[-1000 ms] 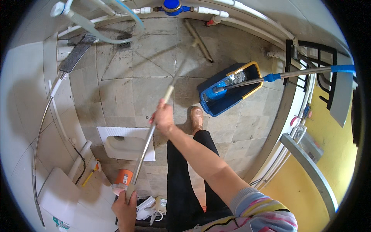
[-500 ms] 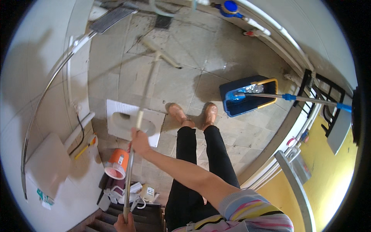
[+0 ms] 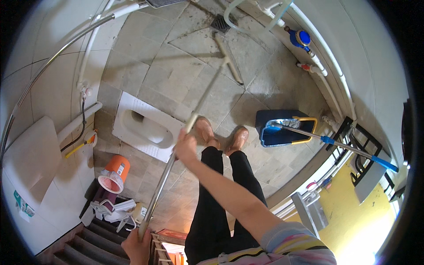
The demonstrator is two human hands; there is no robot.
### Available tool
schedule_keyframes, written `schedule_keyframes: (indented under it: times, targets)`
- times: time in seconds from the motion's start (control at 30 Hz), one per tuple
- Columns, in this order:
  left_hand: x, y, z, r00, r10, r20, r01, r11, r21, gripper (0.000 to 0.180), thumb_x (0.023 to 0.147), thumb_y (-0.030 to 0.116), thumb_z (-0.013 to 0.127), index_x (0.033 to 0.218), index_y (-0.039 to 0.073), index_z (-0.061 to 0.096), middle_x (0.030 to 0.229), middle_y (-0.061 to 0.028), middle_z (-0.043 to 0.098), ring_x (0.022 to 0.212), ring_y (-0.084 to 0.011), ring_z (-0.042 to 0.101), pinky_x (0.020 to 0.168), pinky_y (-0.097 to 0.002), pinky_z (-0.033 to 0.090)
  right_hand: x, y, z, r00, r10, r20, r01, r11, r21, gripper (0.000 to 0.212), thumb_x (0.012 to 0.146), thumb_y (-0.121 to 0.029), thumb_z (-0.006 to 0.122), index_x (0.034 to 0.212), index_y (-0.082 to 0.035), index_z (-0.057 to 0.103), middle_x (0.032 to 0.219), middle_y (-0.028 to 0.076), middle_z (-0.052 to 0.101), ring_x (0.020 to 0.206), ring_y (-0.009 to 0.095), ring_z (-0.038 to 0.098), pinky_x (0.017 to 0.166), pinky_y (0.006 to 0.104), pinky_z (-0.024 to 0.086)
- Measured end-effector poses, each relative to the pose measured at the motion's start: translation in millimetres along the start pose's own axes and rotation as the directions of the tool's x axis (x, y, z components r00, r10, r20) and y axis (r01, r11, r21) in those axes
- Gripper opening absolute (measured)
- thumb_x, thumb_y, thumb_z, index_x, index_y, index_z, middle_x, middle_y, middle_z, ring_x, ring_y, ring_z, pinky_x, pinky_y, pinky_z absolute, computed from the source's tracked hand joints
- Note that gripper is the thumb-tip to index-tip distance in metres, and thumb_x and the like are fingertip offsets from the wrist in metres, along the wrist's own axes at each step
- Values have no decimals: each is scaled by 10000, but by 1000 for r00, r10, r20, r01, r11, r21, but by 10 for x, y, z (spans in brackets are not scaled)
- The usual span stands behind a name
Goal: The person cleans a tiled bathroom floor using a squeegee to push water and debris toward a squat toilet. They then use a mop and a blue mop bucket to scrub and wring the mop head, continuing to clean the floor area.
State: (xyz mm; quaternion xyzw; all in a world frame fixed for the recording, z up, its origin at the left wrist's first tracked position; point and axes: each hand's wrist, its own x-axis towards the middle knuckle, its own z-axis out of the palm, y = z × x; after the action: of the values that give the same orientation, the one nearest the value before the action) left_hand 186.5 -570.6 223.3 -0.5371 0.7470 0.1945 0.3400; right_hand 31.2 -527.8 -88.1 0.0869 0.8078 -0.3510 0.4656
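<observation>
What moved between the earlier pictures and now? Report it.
The squeegee head swung left toward the floor drain, then partway back right; one end is now close to the drain. Nothing was grasped or released: right hand and left hand kept the squeegee pole. The blue bucket stayed put.

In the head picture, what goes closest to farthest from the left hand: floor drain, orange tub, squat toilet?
From the left hand:
1. Orange tub, ahead, slightly left.
2. Squat toilet, farther ahead.
3. Floor drain, near the picture's top.
</observation>
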Motion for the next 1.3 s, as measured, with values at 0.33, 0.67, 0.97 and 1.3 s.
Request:
schedule_keyframes:
  times: [0.33,0.67,0.97,1.3]
  targets:
    - [-936,-1006,587,947,-280,157,308,931,-196,238,830,303,645,882,71,626,690,-208,593,604,-393,579,517,-422,466,-938,229,359,931,87,354,-112,993,49,472,960,-342,375,774,65,524,561,232,550,523,373,593,479,463,477]
    - [-1184,-1451,1049,939,-250,238,286,950,-128,307,851,340,606,989,67,626,712,-225,598,659,-416,580,545,-427,469,-1174,990,955,884,229,407,-75,930,-360,502,943,-342,375,697,50,567,783,306,593,721,439,599,632,504,484]
    - [83,-630,686,995,-99,-11,95,976,-197,321,803,268,668,668,37,491,503,-180,489,486,-391,522,436,-413,396,299,166,594,851,-485,201,523,746,-412,381,960,-284,368,829,40,519,618,231,565,548,354,608,473,449,479]
    - [-1611,-819,836,970,-242,5,241,963,-120,323,909,214,532,1147,-4,553,845,-179,626,720,-292,609,633,-399,481,-1722,76,678,786,226,576,-409,889,208,294,952,-289,438,900,-1,411,577,81,519,441,171,550,395,316,472]
